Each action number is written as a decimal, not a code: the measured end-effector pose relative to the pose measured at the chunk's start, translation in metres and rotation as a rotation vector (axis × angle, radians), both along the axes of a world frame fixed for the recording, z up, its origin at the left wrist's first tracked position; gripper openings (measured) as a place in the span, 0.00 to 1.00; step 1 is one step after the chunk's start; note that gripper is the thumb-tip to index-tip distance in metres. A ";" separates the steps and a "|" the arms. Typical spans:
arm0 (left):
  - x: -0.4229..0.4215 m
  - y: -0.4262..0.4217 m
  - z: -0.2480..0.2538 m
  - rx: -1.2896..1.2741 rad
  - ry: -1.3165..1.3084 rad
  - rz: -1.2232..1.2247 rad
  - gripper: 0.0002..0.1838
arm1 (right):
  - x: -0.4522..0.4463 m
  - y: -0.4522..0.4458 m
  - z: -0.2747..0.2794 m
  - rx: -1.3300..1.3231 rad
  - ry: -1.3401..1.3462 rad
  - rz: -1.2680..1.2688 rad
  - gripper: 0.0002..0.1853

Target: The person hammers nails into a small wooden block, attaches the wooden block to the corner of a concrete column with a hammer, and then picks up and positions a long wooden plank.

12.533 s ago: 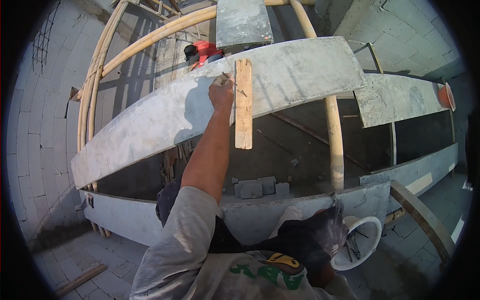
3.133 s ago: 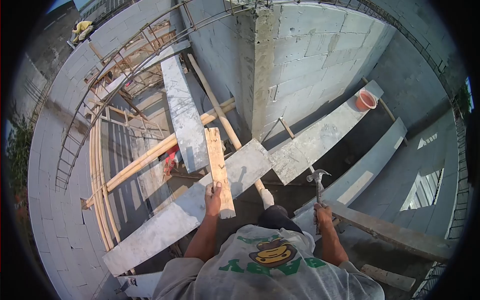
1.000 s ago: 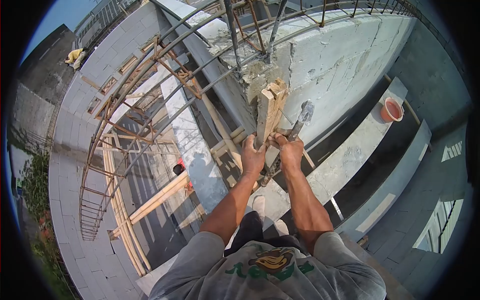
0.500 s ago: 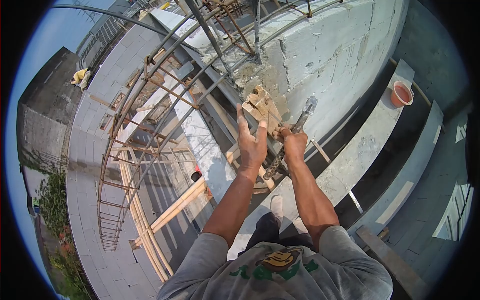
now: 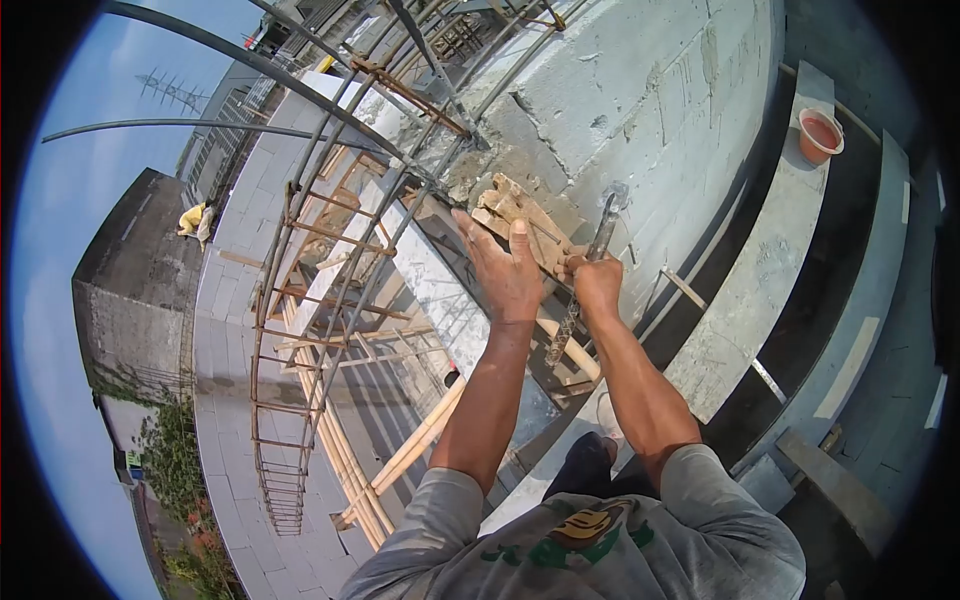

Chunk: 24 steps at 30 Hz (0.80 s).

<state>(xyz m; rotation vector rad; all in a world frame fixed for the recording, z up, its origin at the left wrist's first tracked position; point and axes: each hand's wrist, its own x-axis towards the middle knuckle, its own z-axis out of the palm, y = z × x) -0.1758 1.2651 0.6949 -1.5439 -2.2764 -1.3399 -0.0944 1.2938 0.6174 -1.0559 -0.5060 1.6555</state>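
My right hand point(image 5: 598, 286) is wrapped round the shaft of a hammer point(image 5: 603, 232). Its metal head points up toward the wall, and the ridged lower end of the handle sticks out below my fist. A rough, split piece of wood point(image 5: 515, 212) sits at the wall's corner, just beyond both hands. What looks like a thin nail point(image 5: 546, 232) stands out from the wood. My left hand point(image 5: 503, 278) is open beside the wood's near edge, fingers stretched and thumb raised. Whether its palm touches the wood is hidden.
A rebar cage point(image 5: 300, 310) curves along the left, with long bars overhead. The pale block wall point(image 5: 660, 110) rises ahead. Bamboo poles point(image 5: 425, 430) lie below left. An orange bucket point(image 5: 820, 140) stands on a plank point(image 5: 765, 300) at right. Another person point(image 5: 197, 222) crouches far left.
My left hand has opened flatter and slid to the wood's left side. My right hand keeps the hammer. The camera view has shifted, so the surroundings appear lower and further right.
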 end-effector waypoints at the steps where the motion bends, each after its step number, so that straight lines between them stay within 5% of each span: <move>1: 0.001 0.001 0.001 -0.013 0.002 0.013 0.43 | -0.001 0.001 -0.003 0.004 -0.001 -0.007 0.08; 10: 0.004 0.008 -0.004 0.017 0.027 0.046 0.48 | -0.005 0.004 -0.010 0.006 -0.022 -0.025 0.05; 16: 0.019 0.019 0.013 0.092 -0.234 0.093 0.60 | -0.008 0.004 -0.012 0.002 -0.029 -0.048 0.04; 19: 0.009 0.027 0.011 0.091 -0.046 0.162 0.62 | -0.009 0.005 -0.015 -0.017 0.010 -0.055 0.04; 24: 0.007 0.032 0.012 0.157 -0.086 0.132 0.62 | -0.009 0.005 -0.019 0.023 -0.024 -0.046 0.05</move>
